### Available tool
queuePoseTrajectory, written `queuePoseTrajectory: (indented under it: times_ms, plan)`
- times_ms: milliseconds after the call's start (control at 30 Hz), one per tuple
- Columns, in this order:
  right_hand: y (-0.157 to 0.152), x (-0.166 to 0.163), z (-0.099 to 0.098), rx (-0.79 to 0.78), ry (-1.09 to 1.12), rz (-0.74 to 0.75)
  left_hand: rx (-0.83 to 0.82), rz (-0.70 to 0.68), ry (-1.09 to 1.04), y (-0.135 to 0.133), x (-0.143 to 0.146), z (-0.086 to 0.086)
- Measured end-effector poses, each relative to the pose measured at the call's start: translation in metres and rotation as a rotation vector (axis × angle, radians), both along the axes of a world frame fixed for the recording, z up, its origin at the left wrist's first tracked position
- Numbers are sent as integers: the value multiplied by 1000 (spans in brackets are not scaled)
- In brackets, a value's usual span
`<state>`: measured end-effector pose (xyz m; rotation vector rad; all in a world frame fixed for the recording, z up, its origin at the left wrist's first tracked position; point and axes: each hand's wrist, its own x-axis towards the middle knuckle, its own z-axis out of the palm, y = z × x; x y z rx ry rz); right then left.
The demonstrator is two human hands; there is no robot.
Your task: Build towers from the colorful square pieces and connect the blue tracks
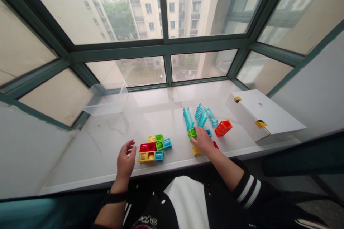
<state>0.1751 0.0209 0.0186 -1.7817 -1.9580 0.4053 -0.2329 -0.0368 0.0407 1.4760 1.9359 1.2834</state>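
My right hand (204, 140) is closed on a small green block (192, 134) on the white sill. Under and beside it lie a yellow block (196, 151), a red block (215, 145) and a small blue piece (208, 132). My left hand (125, 159) hovers with fingers apart and loosely curled, holding nothing, just left of a joined cluster of yellow, red, green and blue blocks (154, 147). Several teal track pieces (200, 115) and an orange block (223, 128) lie behind my right hand.
A clear plastic tub (107, 98) stands at the back left of the marble sill (102, 143). A white cardboard box (262, 114) with yellow tape lies at the right. Windows enclose the back and sides.
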Motion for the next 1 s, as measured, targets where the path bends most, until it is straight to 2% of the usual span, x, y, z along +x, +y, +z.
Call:
queuePoseTrajectory:
  times_ms: [100, 267, 367, 500, 600, 667, 767, 900, 1000]
  plan:
    - [1, 1, -1, -2, -15, -12, -5, 12, 16, -5, -6, -6]
    - [-1, 2, 5, -16, -45, -5, 9, -35, 22, -5, -1, -14]
    - [-6, 2, 19, 8, -59, -6, 33, -90, 112, -3, 4, -17]
    - [-16, -4, 51, 153, 15, 8, 84, -165, 261, 6, 16, -19]
    - [-23, -20, 71, 212, 155, 128, 89, -234, 353, 18, 34, -21]
    - [-25, -36, 74, 140, 228, 257, 70, -265, 412, 27, 49, -23]
    - [-23, -65, 64, -54, 200, 384, 36, -293, 511, 38, 70, -30]
    - [-14, -99, 35, -223, -44, 369, -17, -314, 579, 43, 84, -41]
    - [-8, -114, 19, -269, -111, 382, -26, -332, 598, 43, 84, -45]
